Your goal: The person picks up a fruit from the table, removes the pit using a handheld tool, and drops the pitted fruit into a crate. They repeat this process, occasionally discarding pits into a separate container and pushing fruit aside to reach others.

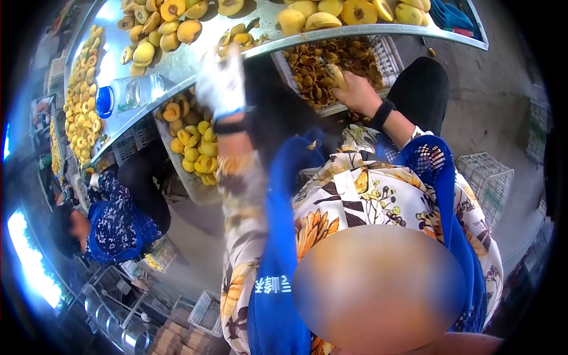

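At the metal table's [177,59] edge, your gloved left hand [222,83] blurs beside fruit pieces [242,39]; I can't tell its finger spread. Over the scrap crate [388,56], your right hand [359,94] pinches a slim yellow thing [336,76] (fruit or tool, unclear) at its fingertips.

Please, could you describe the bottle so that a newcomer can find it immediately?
Start at the shiny metal table with the cut yellow fruit. Near its edge, left of the white-gloved hand, is the bottle. Unlike the fruit around, it is see-through, with a blue cap.
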A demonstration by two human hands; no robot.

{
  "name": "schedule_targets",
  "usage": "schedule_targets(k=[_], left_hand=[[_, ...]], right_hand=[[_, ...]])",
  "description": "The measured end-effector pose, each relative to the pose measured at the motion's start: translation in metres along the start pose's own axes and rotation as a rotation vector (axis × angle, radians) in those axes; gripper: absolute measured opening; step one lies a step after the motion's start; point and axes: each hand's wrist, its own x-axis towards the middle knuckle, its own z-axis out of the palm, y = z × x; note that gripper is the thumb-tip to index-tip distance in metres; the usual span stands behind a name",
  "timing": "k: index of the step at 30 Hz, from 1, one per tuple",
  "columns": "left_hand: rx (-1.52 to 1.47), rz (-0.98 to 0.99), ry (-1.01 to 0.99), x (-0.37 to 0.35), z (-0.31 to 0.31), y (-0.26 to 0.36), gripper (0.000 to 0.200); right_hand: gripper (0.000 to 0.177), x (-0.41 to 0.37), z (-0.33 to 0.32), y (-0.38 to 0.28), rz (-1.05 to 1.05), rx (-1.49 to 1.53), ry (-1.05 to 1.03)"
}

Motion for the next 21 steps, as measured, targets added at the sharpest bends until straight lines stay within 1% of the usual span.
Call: schedule_targets(k=[1,2,3,4,5,6,7,8,9,10,11,13,14,15,17,18,19,21], left_hand=[[0.009,0.036,-0.078,0.01,0.013,0.03,0.051],[0.008,0.146,-0.13,0.021,0.042,0.041,0.056],[0.156,0.123,-0.363,0.03,0.04,0.076,0.06],[0.163,0.169,-0.513,0.037,0.066,0.078,0.063],[0.149,0.246,-0.46,0.039,0.092,0.074,0.061],[0.066,0.255,-0.523,0.047,0.103,0.068,0.063],[-0.015,0.267,-0.585,0.058,0.102,0.065,0.066],[-0.077,0.246,-0.575,0.059,0.099,0.06,0.064],[-0.239,0.255,-0.429,0.054,0.089,0.06,0.06],[-0.559,0.064,-0.465,0.047,0.078,0.061,0.057],[-0.874,-0.133,-0.495,0.035,0.055,0.071,0.054],[-1.295,-0.355,-0.423,0.019,0.037,0.067,0.043],[-1.6,-0.441,-0.455,0.012,0.028,0.067,0.039],[-1.767,-0.479,-0.507,0.001,0.016,0.069,0.043],[-1.816,-0.777,-0.434,-0.011,0.004,0.075,0.051],[-1.723,-0.876,-0.393,-0.016,0.004,0.074,0.057],[-1.698,-0.844,-0.33,-0.02,0.011,0.073,0.061],[-1.629,-0.793,-0.302,-0.029,0.018,0.071,0.058]], right_hand=[[0.031,-0.002,-0.004,-0.002,0.006,0.012,0.022],[0.027,-0.001,-0.002,0.012,-0.057,0.042,0.085],[0.026,-0.004,-0.006,0.014,-0.044,0.051,0.109],[0.025,-0.008,-0.011,0.015,-0.032,0.059,0.134],[0.024,-0.013,-0.017,0.014,-0.021,0.069,0.159],[0.023,-0.017,-0.024,0.008,0.096,0.072,0.128],[0.023,-0.021,-0.026,0.011,0.084,0.09,0.133],[0.023,-0.023,-0.026,0.015,0.07,0.108,0.136],[0.023,-0.026,-0.027,0.015,0.052,0.126,0.132],[0.022,-0.029,-0.027,0.012,-0.067,0.062,0.195],[0.023,-0.033,-0.029,-0.002,-0.073,0.098,0.205],[0.024,-0.033,-0.035,-0.028,-0.07,0.101,0.133],[0.024,-0.032,-0.036,-0.041,-0.102,0.091,0.122],[0.024,-0.03,-0.036,-0.054,-0.136,0.079,0.111],[0.024,-0.025,-0.029,-0.07,-0.203,0.046,0.092],[0.023,-0.024,-0.025,-0.074,-0.228,0.025,0.085],[0.023,-0.023,-0.023,-0.078,-0.251,0.002,0.082],[0.023,-0.021,-0.017,-0.082,-0.241,-0.033,0.062]])
